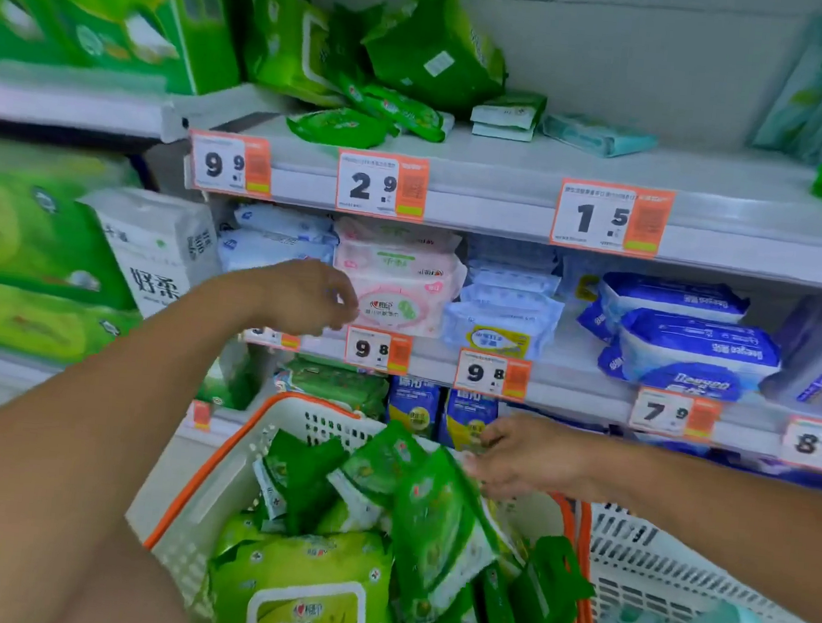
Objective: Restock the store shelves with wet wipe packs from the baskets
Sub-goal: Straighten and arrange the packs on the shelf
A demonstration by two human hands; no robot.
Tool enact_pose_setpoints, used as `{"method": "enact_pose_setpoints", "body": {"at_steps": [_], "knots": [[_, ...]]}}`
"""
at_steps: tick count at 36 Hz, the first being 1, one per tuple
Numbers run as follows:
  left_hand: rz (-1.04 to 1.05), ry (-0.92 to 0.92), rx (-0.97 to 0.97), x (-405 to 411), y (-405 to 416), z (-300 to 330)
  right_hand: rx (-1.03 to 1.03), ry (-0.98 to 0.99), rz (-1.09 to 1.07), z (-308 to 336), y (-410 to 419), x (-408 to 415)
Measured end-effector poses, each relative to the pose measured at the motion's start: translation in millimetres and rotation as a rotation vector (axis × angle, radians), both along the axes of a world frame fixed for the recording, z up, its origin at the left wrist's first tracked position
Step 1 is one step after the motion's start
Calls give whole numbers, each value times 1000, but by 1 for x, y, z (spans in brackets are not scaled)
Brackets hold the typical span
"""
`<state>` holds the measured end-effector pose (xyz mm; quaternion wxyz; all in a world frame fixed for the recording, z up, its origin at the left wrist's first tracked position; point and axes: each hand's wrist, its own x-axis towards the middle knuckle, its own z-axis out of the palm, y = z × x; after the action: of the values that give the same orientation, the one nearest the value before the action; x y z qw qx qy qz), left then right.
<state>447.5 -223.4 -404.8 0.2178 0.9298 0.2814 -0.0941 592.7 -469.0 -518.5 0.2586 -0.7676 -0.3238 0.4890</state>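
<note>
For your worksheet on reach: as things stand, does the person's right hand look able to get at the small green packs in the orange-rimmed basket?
Probably yes. The right hand hovers just over the small green packs, which lie uncovered atop the open basket; nothing sits between them.

The shelving unit consists of white metal shelves (511, 190) stacked in tiers, each front edge fitted with orange-and-white price tags (382, 185). A plain off-white back panel (649, 58) closes the upper tier. An adjoining shelf bay (62, 102) stands at the left, set slightly forward, and the lighting is even and diffuse, with a soft shadow under each shelf.
</note>
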Motion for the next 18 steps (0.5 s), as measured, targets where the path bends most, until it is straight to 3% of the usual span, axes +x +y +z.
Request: {"method": "enact_pose_setpoints", "body": {"at_steps": [2, 6, 8, 10, 14, 16, 18], "knots": [[39, -329, -108, -1, 5, 14, 98, -365, 29, 9, 16, 1], [73, -912, 246, 7, 22, 45, 630, -648, 17, 96, 41, 8], [131, -1093, 382, 14, 38, 62, 889, -867, 4, 147, 59, 15], [194, -1088, 469, 24, 60, 77, 984, -1023, -25, 185, 90, 34], [320, -654, 545, 47, 107, 98, 692, -1130, -194, 228, 169, 83], [363, -561, 423, 61, 124, 105, 578, -1052, -313, 235, 205, 107], [398, -558, 161, 74, 133, 112, 499, -997, -373, 238, 234, 127]]}}
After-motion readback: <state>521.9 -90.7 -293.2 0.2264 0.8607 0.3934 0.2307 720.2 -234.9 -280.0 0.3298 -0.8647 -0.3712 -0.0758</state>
